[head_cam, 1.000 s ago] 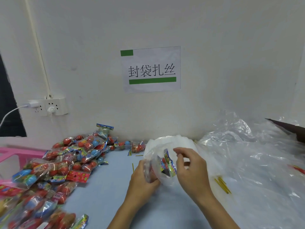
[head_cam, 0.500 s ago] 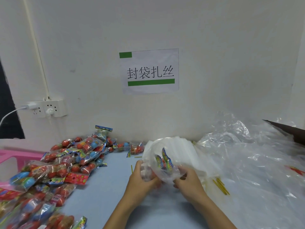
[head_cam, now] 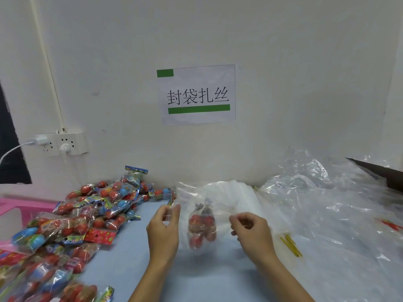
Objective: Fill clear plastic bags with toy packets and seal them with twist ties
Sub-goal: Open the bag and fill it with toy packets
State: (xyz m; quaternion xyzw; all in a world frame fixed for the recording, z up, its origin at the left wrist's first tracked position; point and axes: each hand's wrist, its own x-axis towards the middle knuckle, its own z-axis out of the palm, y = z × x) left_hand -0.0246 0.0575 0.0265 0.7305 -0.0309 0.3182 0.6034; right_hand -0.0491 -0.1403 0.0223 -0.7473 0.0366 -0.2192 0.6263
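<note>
Clear bag (head_cam: 202, 225) with a red toy packet (head_cam: 201, 227) inside, held up over the blue desk (head_cam: 130, 253), mouth pinched by left hand (head_cam: 163, 232) and right hand (head_cam: 250, 232). Packet pile (head_cam: 87, 214) left of bag; yellow twist ties (head_cam: 291, 245) right. Wall sign (head_cam: 197, 94) behind bag: "封袋扎丝".

Paper sign (head_cam: 198, 94) on white wall (head_cam: 283, 62), power strip (head_cam: 62, 143), pink crate (head_cam: 26, 209)

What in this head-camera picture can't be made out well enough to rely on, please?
- Toy packet in the clear bag, head view: motion-blurred, print unreadable.
- Left hand and right hand: fingertips curl behind plastic film.
- Twist ties: too thin to count.
- Packet pile: cut by the left edge.
</note>
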